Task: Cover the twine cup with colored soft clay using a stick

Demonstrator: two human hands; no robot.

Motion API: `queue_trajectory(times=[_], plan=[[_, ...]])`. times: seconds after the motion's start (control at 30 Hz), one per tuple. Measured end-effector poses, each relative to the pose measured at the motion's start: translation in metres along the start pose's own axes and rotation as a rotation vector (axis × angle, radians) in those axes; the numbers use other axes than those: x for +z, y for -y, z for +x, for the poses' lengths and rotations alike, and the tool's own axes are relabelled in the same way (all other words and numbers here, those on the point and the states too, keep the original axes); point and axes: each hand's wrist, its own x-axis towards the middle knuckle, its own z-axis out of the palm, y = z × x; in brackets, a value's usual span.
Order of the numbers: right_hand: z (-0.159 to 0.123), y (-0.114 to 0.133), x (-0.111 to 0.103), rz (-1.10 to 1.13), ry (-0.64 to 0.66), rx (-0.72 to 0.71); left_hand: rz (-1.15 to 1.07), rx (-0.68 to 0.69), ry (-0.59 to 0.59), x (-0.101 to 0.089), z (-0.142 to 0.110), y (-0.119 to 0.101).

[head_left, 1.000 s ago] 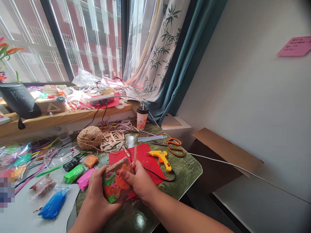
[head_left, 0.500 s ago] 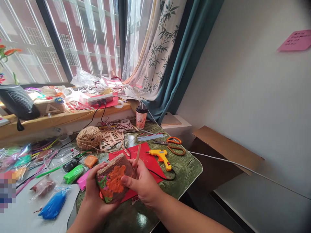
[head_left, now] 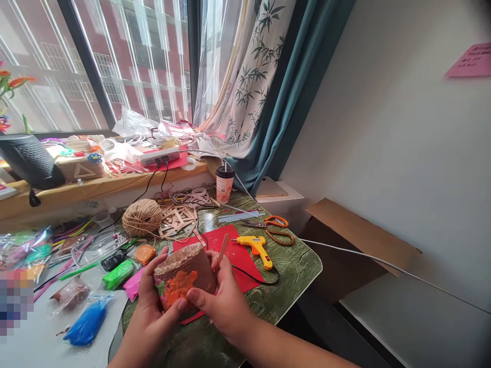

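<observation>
A round brown clay pot (head_left: 174, 289) with a pale scalloped rim is held over the table. Orange, green and pink clay patches cover its front. My left hand (head_left: 153, 312) wraps round its left side, thumb across the lower front. Between the fingers of my right hand (head_left: 222, 301) a wooden craft stick (head_left: 223, 248) points upward, while that thumb presses on the orange clay. Below and behind the pot lies a red sheet (head_left: 245, 271), with a yellow hot glue gun (head_left: 256, 249) on it. The far side of the pot is hidden.
Orange-handled scissors (head_left: 280, 232) and a lidded paper cup (head_left: 224, 185) are beyond the glue gun. A twine ball (head_left: 141, 218) sits by a heap of craft sticks (head_left: 179, 221). Bagged clay, including a blue pack (head_left: 85, 324), lies left. The table edge (head_left: 307, 276) is at right.
The pot has been tipped more upright, so its rim and part of its inside now show. My left thumb has come round onto its front. The stick has shifted slightly right and down.
</observation>
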Motion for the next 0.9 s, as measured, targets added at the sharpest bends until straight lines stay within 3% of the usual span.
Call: queue_trajectory(times=[0.1, 0.37, 0.9], plan=[[0.001, -0.002, 0.001, -0.017, 0.007, -0.022, -0.157, -0.102, 0.024, -0.003, -0.002, -0.003], [0.004, -0.006, 0.002, -0.084, 0.009, -0.103, -0.077, -0.054, 0.100, -0.016, 0.005, 0.018], [0.006, -0.021, 0.001, -0.228, -0.102, -0.266, -0.127, -0.030, 0.010, -0.009, 0.002, 0.030]])
